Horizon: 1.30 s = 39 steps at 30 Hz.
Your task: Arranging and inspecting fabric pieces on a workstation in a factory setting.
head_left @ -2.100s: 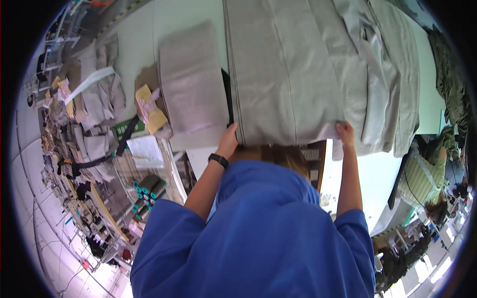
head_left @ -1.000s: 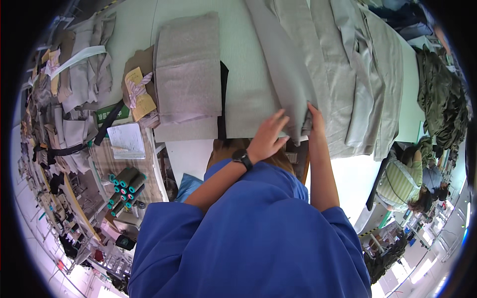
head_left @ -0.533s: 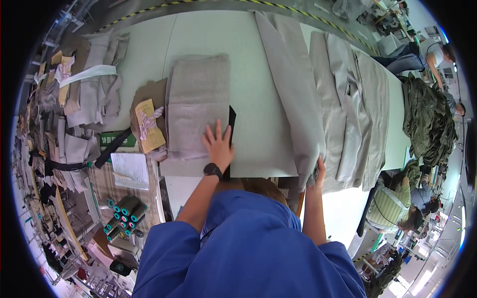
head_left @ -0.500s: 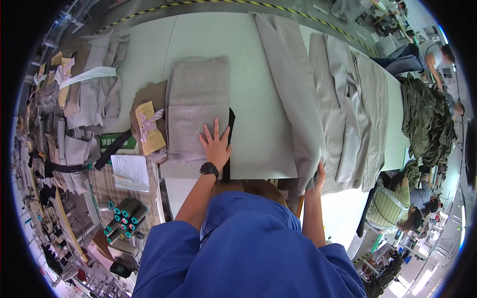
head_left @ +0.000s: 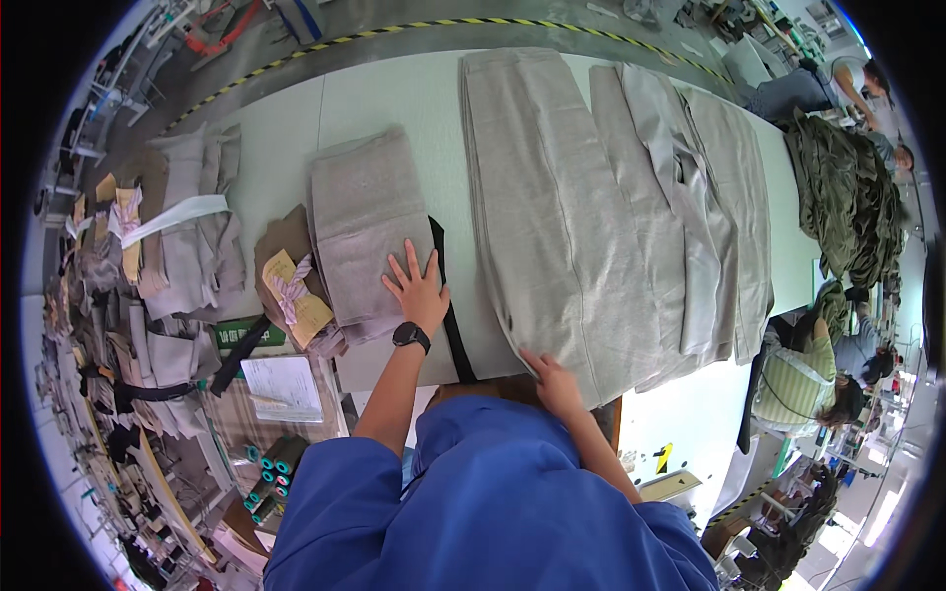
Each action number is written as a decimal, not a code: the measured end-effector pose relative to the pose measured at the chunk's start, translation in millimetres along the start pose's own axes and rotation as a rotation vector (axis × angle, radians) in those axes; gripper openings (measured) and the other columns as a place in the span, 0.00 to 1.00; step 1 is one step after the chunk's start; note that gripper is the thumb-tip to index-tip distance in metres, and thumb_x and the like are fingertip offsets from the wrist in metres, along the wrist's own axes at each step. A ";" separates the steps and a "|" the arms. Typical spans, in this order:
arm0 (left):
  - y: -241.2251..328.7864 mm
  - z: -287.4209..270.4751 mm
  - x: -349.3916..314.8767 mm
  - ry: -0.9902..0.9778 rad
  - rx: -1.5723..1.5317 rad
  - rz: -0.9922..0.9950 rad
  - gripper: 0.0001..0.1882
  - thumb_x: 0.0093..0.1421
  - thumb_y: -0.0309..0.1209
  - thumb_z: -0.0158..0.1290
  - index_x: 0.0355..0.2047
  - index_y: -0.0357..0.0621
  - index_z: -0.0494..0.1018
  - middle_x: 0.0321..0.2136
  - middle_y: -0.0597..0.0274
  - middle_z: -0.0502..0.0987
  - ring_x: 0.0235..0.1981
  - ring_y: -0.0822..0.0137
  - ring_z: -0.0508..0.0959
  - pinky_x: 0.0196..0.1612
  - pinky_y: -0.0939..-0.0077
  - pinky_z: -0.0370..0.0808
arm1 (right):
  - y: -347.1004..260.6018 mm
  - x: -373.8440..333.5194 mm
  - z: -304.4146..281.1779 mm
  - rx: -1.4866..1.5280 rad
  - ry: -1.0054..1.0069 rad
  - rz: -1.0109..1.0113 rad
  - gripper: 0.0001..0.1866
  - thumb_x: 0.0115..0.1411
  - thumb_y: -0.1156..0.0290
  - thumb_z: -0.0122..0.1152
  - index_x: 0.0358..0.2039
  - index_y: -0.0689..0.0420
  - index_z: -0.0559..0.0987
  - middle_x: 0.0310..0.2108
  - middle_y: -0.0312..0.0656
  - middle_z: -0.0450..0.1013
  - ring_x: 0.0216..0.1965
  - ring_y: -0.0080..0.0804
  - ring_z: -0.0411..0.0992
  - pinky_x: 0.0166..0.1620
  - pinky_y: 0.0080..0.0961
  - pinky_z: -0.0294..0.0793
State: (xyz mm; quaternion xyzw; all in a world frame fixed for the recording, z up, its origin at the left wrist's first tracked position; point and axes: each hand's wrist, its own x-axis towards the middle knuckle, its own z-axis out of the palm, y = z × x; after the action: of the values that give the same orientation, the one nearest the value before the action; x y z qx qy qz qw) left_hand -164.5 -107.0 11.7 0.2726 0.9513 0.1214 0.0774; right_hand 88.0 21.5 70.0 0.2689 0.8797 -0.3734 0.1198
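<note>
Grey knit fabric covers most of the pale green cutting table (head_left: 394, 98), and reading from the left edge there are first loose bundles of grey cut pieces (head_left: 187, 236), one tied round with a white strip (head_left: 168, 219), apparently to keep a batch together. Just inward lie brown paper tags (head_left: 291, 286) with a bit of pinkish cord, tucked against the next stack so that they stay with it. Below them, off the table's near edge, a sheet of paper (head_left: 281, 386) and a cluster of teal thread cones (head_left: 271, 463) sit on a lower surface.

The small stack of folded grey fabric (head_left: 365, 217) comes next. The left hand (head_left: 419, 291), a black watch (head_left: 411, 337) on its wrist, lies flat on the stack's near right corner, fingers spread and palm down, which looks like a press to keep the layers from sliding. A black strap (head_left: 448, 315) runs along the stack's right side, touching it, down to the table edge.

Right of that is the long grey fabric panel (head_left: 562, 217), laid lengthwise away from the person. The right hand (head_left: 557, 379) is at its near edge; the fingers seem to curl on or under the hem, though the grip itself is partly hidden, so pinch or plain rest cannot be told apart. Further right lie overlapping grey garment pieces (head_left: 700, 197), then a heap of dark green cloth (head_left: 847, 207), and other people (head_left: 838, 355) at the table's far side.
</note>
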 end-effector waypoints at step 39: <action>279.6 124.6 127.9 0.076 -0.129 1.040 0.14 0.53 0.30 0.44 0.41 0.50 0.69 0.32 0.60 0.69 0.29 0.62 0.72 0.30 0.64 0.70 | 30.1 -36.4 -21.2 0.836 -0.140 0.439 0.12 0.58 0.73 0.49 0.43 0.62 0.72 0.35 0.39 0.73 0.37 0.22 0.66 0.43 0.22 0.66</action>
State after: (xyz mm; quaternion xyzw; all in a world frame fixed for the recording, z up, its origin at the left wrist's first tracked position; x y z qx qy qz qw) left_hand -105.5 215.0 -41.8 0.6991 0.6828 0.2119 -0.0108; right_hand 134.8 40.2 81.8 0.4476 0.5665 -0.6783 0.1364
